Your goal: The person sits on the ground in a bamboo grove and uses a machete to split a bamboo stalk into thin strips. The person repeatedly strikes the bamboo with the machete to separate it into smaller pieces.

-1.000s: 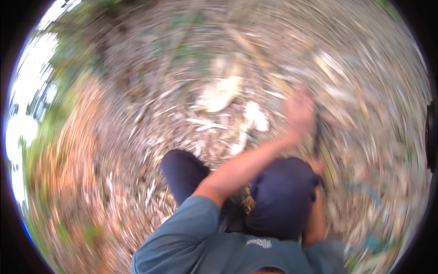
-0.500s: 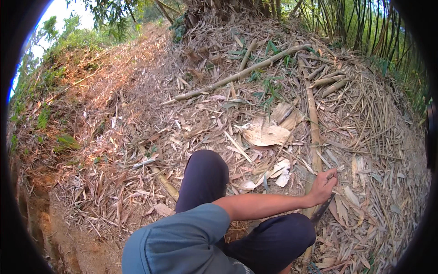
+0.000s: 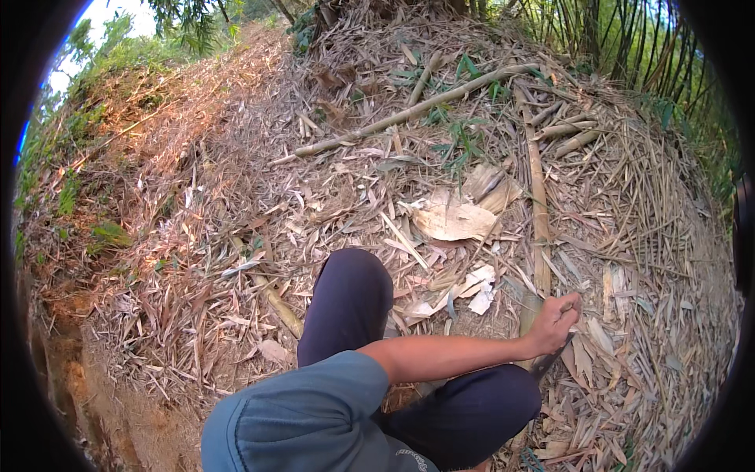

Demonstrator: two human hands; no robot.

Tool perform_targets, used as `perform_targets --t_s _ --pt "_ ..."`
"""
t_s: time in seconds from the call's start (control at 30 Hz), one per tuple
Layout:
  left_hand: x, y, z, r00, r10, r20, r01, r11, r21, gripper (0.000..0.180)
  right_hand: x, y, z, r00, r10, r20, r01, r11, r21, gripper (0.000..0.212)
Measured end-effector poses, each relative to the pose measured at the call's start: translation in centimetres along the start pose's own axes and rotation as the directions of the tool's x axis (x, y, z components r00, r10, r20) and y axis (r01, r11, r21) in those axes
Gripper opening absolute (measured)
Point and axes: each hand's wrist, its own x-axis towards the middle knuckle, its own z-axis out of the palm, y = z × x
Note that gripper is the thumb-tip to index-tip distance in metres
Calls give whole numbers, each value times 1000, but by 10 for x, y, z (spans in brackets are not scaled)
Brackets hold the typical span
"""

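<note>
My left hand (image 3: pixel 555 324) reaches across to the right over my bent knee, with its fingers closed in a fist. Whatever is inside the fingers is too small to make out. Right under the fist lies a dark flat blade (image 3: pixel 550 360), slanting down until my right knee covers it. Its other end is hidden, and I cannot tell whether the fist grips it or rests over it. Just left of the hand, a long bamboo pole (image 3: pixel 538 208) runs along the ground and passes beneath the wrist. My right hand does not show.
Dry bamboo leaves cover the sloping ground. Pale sheath pieces (image 3: pixel 454 221) lie ahead of my knees. A second bamboo pole (image 3: pixel 409 114) crosses farther off, with short cut stems (image 3: pixel 568 134) at its right. Bare earth (image 3: pixel 141 417) drops away at left; bamboo stands at the back right.
My left fist stays at almost the same spot, shifted very slightly. Less of the blade shows between fist and knee. The whole view has shifted a little.
</note>
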Motion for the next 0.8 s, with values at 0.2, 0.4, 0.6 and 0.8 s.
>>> perform_targets --t_s 0.2,0.4,0.6,0.8 --pt "-9 3 -16 1000 2 -9 -1 998 61 12 -10 7 6 1000 1 2 -1 1000 -10 57" --pt "2 -10 -13 982 187 -21 -178 959 219 13 -21 11 19 1000 16 21 -17 998 66 56" --pt "5 -29 -40 991 128 36 -131 895 426 7 -39 -20 10 1000 -22 -2 22 998 -60 62" --pt "8 -9 -9 983 -154 -97 129 967 -219 10 -53 -27 -7 995 93 -31 -88 988 123 48"
